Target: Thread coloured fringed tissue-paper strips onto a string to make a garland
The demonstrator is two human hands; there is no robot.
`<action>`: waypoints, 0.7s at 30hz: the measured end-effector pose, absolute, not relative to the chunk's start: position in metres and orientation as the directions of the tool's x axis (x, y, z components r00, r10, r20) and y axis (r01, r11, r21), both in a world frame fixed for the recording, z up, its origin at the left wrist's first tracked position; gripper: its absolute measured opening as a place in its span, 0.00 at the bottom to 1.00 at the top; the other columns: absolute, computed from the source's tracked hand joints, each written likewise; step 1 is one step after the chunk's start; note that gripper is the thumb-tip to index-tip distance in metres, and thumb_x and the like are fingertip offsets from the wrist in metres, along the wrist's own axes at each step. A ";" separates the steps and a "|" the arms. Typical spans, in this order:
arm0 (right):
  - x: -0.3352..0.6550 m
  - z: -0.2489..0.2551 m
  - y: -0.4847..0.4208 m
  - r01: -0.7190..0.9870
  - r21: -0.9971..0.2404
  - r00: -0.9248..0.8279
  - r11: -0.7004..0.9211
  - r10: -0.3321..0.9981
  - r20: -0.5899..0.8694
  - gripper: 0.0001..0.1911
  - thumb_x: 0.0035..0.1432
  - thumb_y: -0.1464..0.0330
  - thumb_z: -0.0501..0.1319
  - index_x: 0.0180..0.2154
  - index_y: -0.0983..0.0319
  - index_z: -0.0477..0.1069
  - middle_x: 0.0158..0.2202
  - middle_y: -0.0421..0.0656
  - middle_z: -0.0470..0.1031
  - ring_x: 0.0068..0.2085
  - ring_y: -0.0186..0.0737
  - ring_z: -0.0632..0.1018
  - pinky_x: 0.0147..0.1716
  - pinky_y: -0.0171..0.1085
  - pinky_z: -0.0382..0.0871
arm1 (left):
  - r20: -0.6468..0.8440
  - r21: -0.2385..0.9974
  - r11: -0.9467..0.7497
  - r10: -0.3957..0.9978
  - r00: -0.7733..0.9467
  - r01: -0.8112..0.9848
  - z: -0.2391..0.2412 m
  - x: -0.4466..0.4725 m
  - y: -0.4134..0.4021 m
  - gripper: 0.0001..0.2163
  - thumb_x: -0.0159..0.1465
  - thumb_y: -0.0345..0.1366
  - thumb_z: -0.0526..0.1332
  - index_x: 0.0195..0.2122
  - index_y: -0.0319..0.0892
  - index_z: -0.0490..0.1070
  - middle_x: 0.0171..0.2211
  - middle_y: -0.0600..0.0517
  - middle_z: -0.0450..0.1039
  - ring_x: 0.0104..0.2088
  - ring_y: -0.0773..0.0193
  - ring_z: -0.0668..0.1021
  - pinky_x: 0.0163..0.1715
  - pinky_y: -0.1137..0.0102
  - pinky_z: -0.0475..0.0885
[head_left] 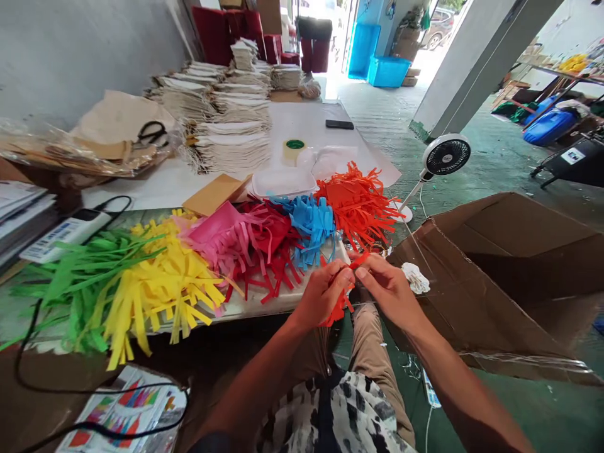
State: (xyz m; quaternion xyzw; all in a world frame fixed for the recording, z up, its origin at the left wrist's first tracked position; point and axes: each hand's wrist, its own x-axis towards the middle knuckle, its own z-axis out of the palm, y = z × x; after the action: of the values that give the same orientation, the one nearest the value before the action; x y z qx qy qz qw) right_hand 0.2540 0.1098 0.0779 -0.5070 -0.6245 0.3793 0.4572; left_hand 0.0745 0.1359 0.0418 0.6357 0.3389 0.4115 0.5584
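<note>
My left hand [321, 290] is closed on a fringed orange paper tassel [340, 308], whose cut strips hang below the fingers. My right hand [384, 282] pinches the upper end of the same tassel, close to the left thumb. Both hands are in front of the table edge, above my lap. Beyond them on the table lie piles of fringed paper: orange [353, 201], blue [311, 223], dark red [278, 242], pink [224, 229], yellow [165, 277] and green [89, 277]. The fingers partly hide the held piece.
A large cardboard box [453, 296] stands open at right, beside a small fan [446, 157]. On the table are a tape roll [295, 151], a phone [340, 124], a plastic tray [283, 182], scissors [151, 133] and stacked white bundles [236, 148]. A black cable [70, 391] loops at lower left.
</note>
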 end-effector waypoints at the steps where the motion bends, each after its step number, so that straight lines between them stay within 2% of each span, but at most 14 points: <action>1: 0.253 0.076 0.109 0.291 -0.936 -0.071 0.199 0.980 0.187 0.19 0.68 0.53 0.64 0.29 0.58 0.77 0.33 0.42 0.74 0.41 0.42 0.74 0.45 0.41 0.70 | 0.177 0.982 -0.185 0.871 0.458 -0.027 0.044 0.078 0.137 0.16 0.76 0.48 0.54 0.36 0.43 0.71 0.33 0.52 0.72 0.33 0.66 0.73 0.37 0.70 0.70; 2: 0.254 0.075 0.109 0.284 -0.940 -0.043 0.191 0.981 0.187 0.21 0.68 0.53 0.65 0.26 0.58 0.76 0.32 0.42 0.73 0.40 0.41 0.74 0.43 0.40 0.70 | 0.199 0.976 -0.218 0.852 0.485 -0.019 0.047 0.082 0.139 0.15 0.75 0.47 0.55 0.38 0.43 0.72 0.35 0.51 0.74 0.36 0.65 0.74 0.40 0.70 0.71; 4: 0.260 0.072 0.112 0.212 -0.969 0.068 0.129 0.987 0.147 0.19 0.66 0.53 0.66 0.28 0.58 0.78 0.29 0.40 0.72 0.34 0.38 0.72 0.34 0.36 0.67 | 0.190 0.970 -0.240 0.820 0.540 0.024 0.048 0.089 0.143 0.15 0.75 0.47 0.54 0.39 0.43 0.72 0.36 0.51 0.75 0.37 0.64 0.75 0.40 0.70 0.71; 7: 0.284 0.069 0.130 0.051 -0.998 0.256 0.019 0.966 0.031 0.18 0.62 0.50 0.69 0.34 0.58 0.80 0.24 0.38 0.70 0.24 0.32 0.66 0.21 0.32 0.57 | 0.084 0.949 -0.244 0.804 0.588 0.198 0.041 0.098 0.150 0.17 0.76 0.47 0.51 0.36 0.43 0.70 0.29 0.54 0.72 0.30 0.66 0.73 0.32 0.72 0.66; 9: 0.310 0.069 0.152 0.005 -1.000 0.377 0.030 0.926 0.029 0.20 0.58 0.48 0.70 0.35 0.59 0.78 0.27 0.39 0.74 0.23 0.32 0.70 0.19 0.32 0.59 | 0.035 0.892 -0.287 0.815 0.579 0.350 0.033 0.101 0.156 0.16 0.76 0.44 0.51 0.35 0.43 0.69 0.26 0.55 0.70 0.27 0.66 0.72 0.30 0.71 0.62; 11: 0.338 0.070 0.176 0.096 -0.988 0.486 0.124 0.860 0.156 0.21 0.59 0.46 0.68 0.37 0.58 0.76 0.35 0.42 0.80 0.26 0.34 0.76 0.24 0.35 0.70 | 0.035 0.826 -0.340 0.827 0.561 0.449 0.028 0.103 0.163 0.11 0.75 0.41 0.55 0.36 0.44 0.71 0.27 0.55 0.72 0.28 0.65 0.73 0.30 0.70 0.61; 13: 0.364 0.071 0.197 0.384 -0.897 0.565 0.219 0.712 0.416 0.22 0.69 0.46 0.56 0.43 0.57 0.75 0.42 0.46 0.82 0.29 0.38 0.80 0.31 0.41 0.78 | 0.078 0.778 -0.399 0.828 0.555 0.486 0.030 0.105 0.173 0.07 0.73 0.38 0.58 0.39 0.44 0.73 0.31 0.54 0.77 0.30 0.64 0.75 0.32 0.70 0.63; 15: 0.382 0.071 0.211 0.572 -0.788 0.525 0.227 0.637 0.564 0.23 0.73 0.49 0.50 0.49 0.57 0.75 0.51 0.50 0.81 0.39 0.43 0.83 0.43 0.48 0.80 | 0.151 0.724 -0.469 0.823 0.548 0.505 0.038 0.106 0.188 0.06 0.73 0.36 0.59 0.40 0.44 0.75 0.36 0.52 0.80 0.36 0.62 0.78 0.37 0.69 0.66; 16: 0.387 0.069 0.215 0.636 -0.740 0.472 0.222 0.647 0.599 0.22 0.74 0.51 0.51 0.50 0.57 0.76 0.53 0.50 0.81 0.44 0.46 0.83 0.49 0.51 0.79 | 0.190 0.686 -0.503 0.821 0.539 0.525 0.044 0.107 0.198 0.07 0.73 0.35 0.59 0.39 0.44 0.76 0.38 0.50 0.80 0.38 0.60 0.79 0.39 0.68 0.67; 18: 0.388 0.062 0.219 0.709 -0.667 0.329 0.230 0.728 0.601 0.17 0.71 0.54 0.58 0.49 0.56 0.79 0.53 0.50 0.82 0.51 0.51 0.82 0.56 0.53 0.75 | 0.274 0.598 -0.543 0.830 0.487 0.589 0.055 0.109 0.224 0.08 0.73 0.34 0.59 0.39 0.44 0.76 0.40 0.47 0.80 0.43 0.56 0.79 0.45 0.64 0.69; 21: 0.374 0.046 0.220 0.805 -0.530 0.045 0.268 0.862 0.504 0.14 0.67 0.61 0.62 0.49 0.55 0.82 0.53 0.49 0.84 0.53 0.52 0.83 0.56 0.51 0.74 | 0.395 0.511 -0.476 0.870 0.296 0.716 0.067 0.111 0.275 0.06 0.73 0.34 0.61 0.45 0.42 0.77 0.46 0.43 0.80 0.50 0.50 0.77 0.53 0.59 0.69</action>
State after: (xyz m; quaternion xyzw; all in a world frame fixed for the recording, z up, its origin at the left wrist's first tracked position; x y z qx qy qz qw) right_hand 0.3738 0.2201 0.0462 -0.6040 -0.6899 0.0364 0.3973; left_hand 0.1108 0.2747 0.0671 0.7962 0.4978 0.3225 0.1194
